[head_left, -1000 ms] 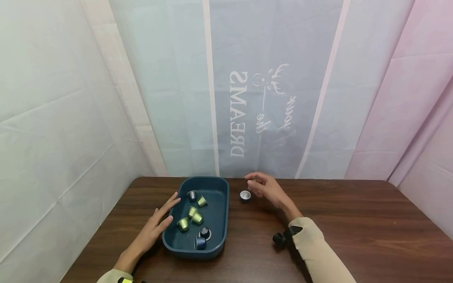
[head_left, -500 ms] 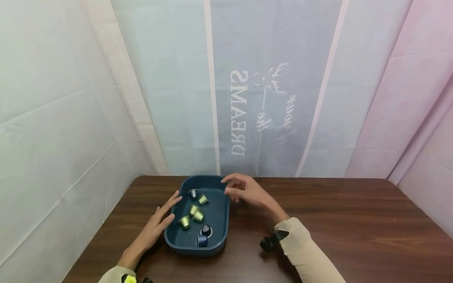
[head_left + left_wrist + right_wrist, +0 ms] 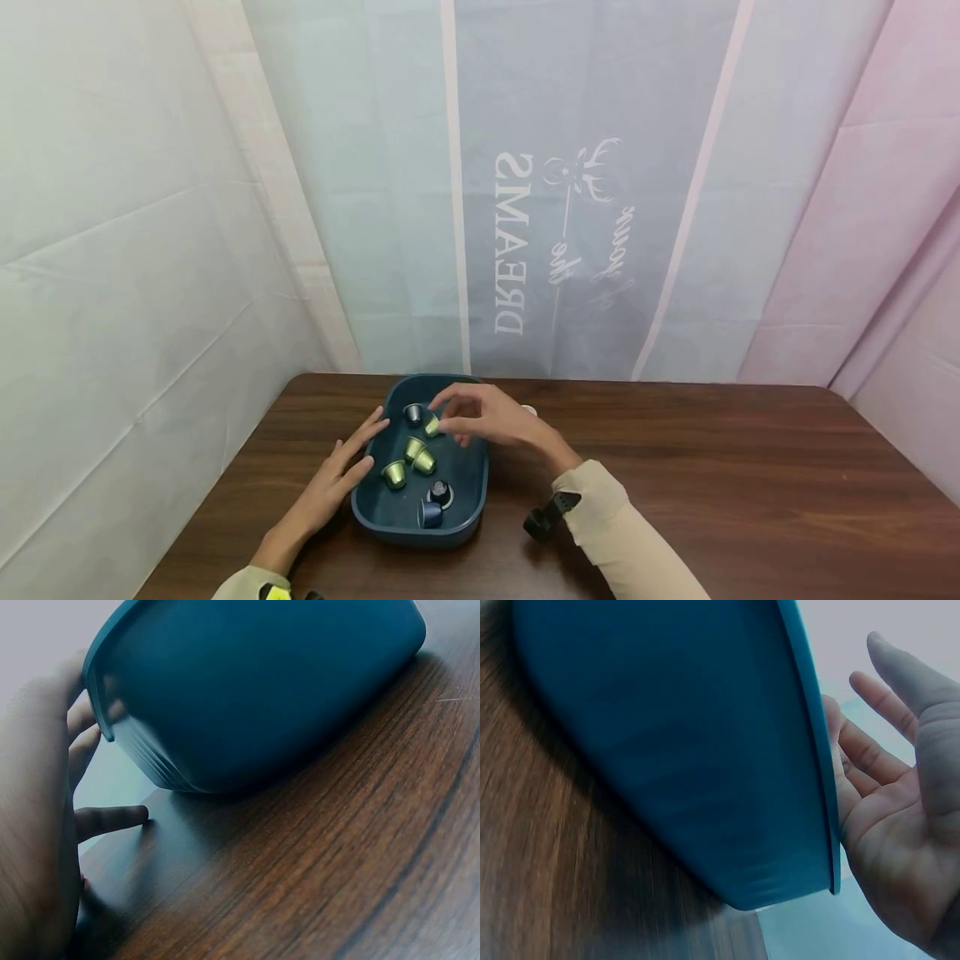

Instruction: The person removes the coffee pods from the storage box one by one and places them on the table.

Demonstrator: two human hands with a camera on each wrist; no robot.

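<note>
Pale sheets in mint, grey and pink hang behind a dark wood-grain table (image 3: pixel 712 467) in the head view. On it sits a deep teal tray (image 3: pixel 465 521) with rounded corners, holding small capsules, cone-shaped and shiny like foil: several green ones (image 3: pixel 417 454) and darker blue ones (image 3: pixel 433 504). One pale capsule (image 3: pixel 529 410) stands on the table just beside the tray's far right corner. The left hand (image 3: pixel 341 479) lies flat with straight fingers against the tray's left rim, steadying it. The right hand (image 3: pixel 480 415) hovers over the far end of the tray, fingers loosely bent toward a green capsule, holding nothing that I can see. To pick well, I judge it best to pinch a capsule by its tapered sides, not its rim, while the other hand keeps the tray from sliding.

From the left wrist, the tray (image 3: pixel 262 690) shows a smooth matte outer wall with faint ridges near the base, and the left hand (image 3: pixel 45 825) rests beside it, fingers straight.

From the right wrist, the tray (image 3: pixel 667 735) has a thin lip, and the right hand (image 3: pixel 900 817) is spread wide above it, empty.
</note>
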